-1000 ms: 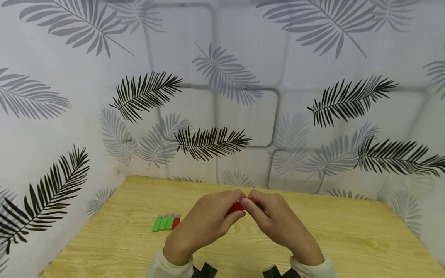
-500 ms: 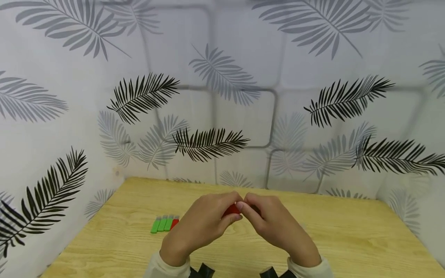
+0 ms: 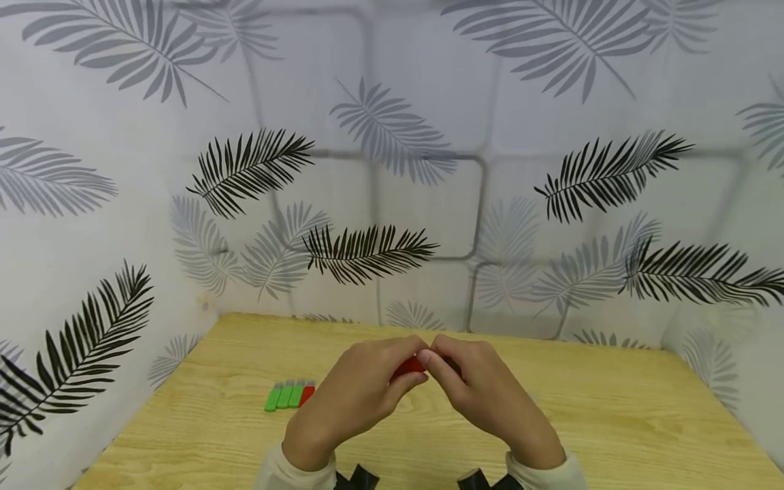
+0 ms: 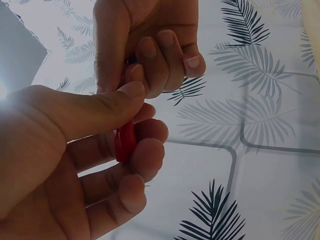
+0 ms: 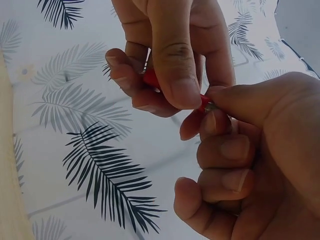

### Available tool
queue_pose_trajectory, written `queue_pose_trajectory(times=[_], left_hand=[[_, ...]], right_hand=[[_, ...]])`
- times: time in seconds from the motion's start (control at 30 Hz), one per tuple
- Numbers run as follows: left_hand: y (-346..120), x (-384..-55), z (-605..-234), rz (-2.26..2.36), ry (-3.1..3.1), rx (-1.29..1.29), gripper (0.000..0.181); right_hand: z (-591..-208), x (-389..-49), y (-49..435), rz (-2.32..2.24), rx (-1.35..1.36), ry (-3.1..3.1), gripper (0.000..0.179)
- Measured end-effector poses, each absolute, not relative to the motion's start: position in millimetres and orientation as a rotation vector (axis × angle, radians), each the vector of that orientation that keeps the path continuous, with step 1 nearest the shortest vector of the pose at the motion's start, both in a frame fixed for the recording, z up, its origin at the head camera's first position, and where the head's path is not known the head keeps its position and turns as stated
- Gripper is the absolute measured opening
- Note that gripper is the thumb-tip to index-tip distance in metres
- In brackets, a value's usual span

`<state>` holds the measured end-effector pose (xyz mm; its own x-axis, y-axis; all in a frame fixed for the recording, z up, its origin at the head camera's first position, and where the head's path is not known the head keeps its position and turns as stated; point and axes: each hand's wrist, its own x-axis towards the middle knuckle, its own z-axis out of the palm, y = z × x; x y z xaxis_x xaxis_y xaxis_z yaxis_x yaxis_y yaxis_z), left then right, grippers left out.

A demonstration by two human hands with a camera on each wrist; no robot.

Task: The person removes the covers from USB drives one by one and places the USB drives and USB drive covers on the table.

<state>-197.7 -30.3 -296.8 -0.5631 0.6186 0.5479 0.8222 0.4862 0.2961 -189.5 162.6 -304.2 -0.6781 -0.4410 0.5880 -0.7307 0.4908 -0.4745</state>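
Both hands meet over the table in the head view. The left hand (image 3: pixel 361 388) holds a red USB stick (image 3: pixel 409 367) between thumb and fingers; its red body (image 4: pixel 126 142) shows below the thumb in the left wrist view. From the other side the right hand (image 3: pixel 490 391) pinches the stick's far end with thumb and forefinger, its other fingers curled in. A bit of silvery metal (image 5: pixel 210 106) shows at that end in the right wrist view. Fingers cover most of the stick.
Left of the hands, several green USB sticks (image 3: pixel 286 395) and a red one (image 3: pixel 307 393) lie side by side on the wooden table (image 3: pixel 612 408), grey ends pointing away. A leaf-patterned cloth (image 3: pixel 429 204) stands behind the table and along its sides.
The hands stay together on the red USB stick with only slight finger movement. The whole head view has shifted a little; the row on the table is unchanged.
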Motion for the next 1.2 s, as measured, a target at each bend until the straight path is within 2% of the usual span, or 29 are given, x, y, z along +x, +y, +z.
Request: queue_pose_trajectory(times=[0.5, 0.77, 1.2], left_hand=[[-36.7, -197.9, -295.8, -0.785, -2.333, -1.21, 0.01], [-37.8, -197.3, -295.9, -0.8, -2.36, -1.181, 0.017], [-36.9, -196.9, -294.2, -0.803, -2.327, -1.178, 0.016]], right_hand=[[-306.6, -191.3, 155.0, 0.979, 0.977, -2.245, 0.033], [-308.6, -192.7, 152.0, 0.97, 0.949, -2.224, 0.031], [-307.0, -192.7, 152.7, 0.966, 0.938, -2.149, 0.029]])
